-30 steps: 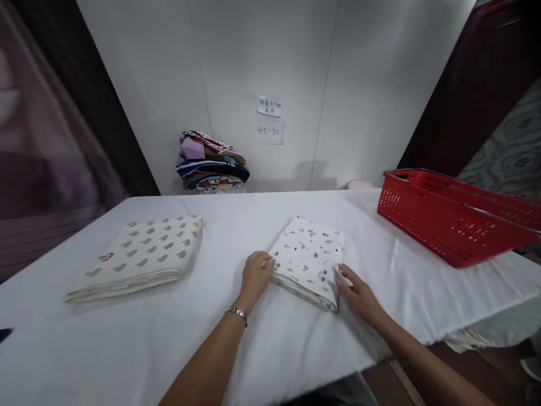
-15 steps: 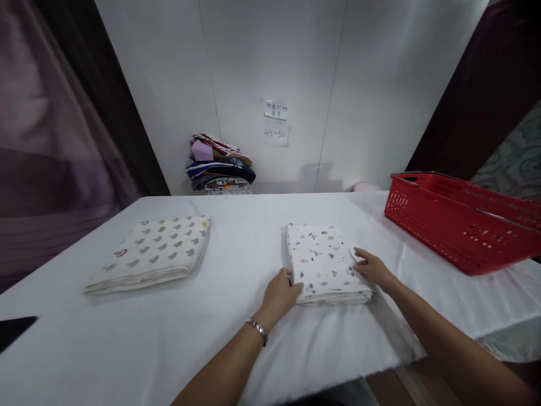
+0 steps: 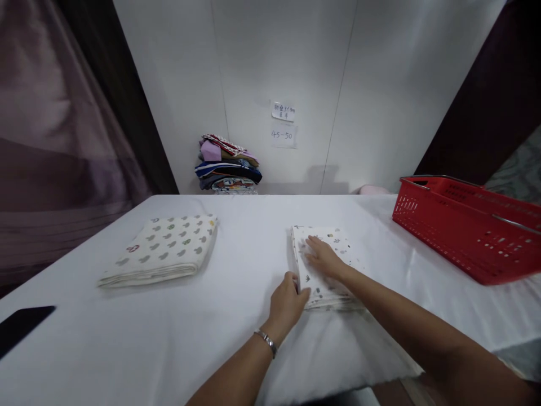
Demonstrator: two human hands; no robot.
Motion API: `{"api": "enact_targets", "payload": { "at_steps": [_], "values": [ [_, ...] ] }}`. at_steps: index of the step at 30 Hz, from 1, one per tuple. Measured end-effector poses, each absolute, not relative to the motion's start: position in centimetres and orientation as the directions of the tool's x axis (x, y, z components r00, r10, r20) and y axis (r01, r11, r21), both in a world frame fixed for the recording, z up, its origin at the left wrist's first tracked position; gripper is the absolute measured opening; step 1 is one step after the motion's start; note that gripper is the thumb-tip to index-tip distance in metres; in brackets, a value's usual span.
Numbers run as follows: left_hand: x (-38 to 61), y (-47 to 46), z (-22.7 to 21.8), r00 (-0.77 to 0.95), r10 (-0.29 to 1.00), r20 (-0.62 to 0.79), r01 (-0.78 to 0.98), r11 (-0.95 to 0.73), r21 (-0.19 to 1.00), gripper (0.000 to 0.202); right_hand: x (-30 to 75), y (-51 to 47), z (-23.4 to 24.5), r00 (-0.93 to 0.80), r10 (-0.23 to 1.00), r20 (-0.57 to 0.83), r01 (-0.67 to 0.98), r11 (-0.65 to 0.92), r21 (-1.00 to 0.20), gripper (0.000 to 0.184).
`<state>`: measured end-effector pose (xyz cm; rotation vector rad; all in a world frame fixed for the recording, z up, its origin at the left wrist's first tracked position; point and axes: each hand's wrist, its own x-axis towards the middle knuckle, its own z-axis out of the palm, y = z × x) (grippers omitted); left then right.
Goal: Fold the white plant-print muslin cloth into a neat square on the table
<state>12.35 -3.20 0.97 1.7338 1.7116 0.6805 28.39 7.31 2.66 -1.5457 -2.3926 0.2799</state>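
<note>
Fabric in a folded white rectangle with small scattered prints [image 3: 313,281] lies, in the head view, right of centre near the front of a bench covered with a smooth white cloth [image 3: 249,242]. The left hand [image 3: 288,301], below a silver metal bracelet [image 3: 267,341], touches its near left corner; thumb and index finger stand apart there, but I cannot tell whether they pinch the layers. The right hand [image 3: 325,258] reaches over the top face, palm down, its fingers [image 3: 313,241] extended and slightly apart.

Farther left lies a thicker folded white cloth with grey mushroom-like shapes [image 3: 167,245], well apart from both hands. Near left, a flat black object [image 3: 25,327] is cut by the frame. On the right is a red plastic basket with perforated sides and metal handles [image 3: 460,231]. At the far side, a stack of folded multicoloured fabrics [image 3: 228,166] sits before a pale panelled wall [image 3: 177,84] bearing two white paper notes [image 3: 284,136].
</note>
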Motion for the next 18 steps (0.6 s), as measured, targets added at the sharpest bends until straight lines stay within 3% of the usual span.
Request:
{"api": "enact_targets", "payload": {
  "at_steps": [8,14,18],
  "values": [
    [12.4,-3.0,0.7,0.048,0.998,-0.041,0.709,-0.005,0.705,0.023,24.6,11.0,0.7,-0.37,0.929,0.021,0.908,0.366,-0.202,0.053],
    [12.1,-2.9,0.6,0.085,0.996,-0.033,0.702,-0.036,0.711,0.024,24.9,12.0,1.1,-0.379,0.925,-0.024,0.896,0.36,-0.261,0.051],
    [12.1,-2.9,0.5,0.091,0.995,-0.046,0.683,-0.029,0.73,0.023,24.5,13.6,1.2,-0.322,0.947,-0.007,0.921,0.312,-0.233,0.056]
  ]
}}
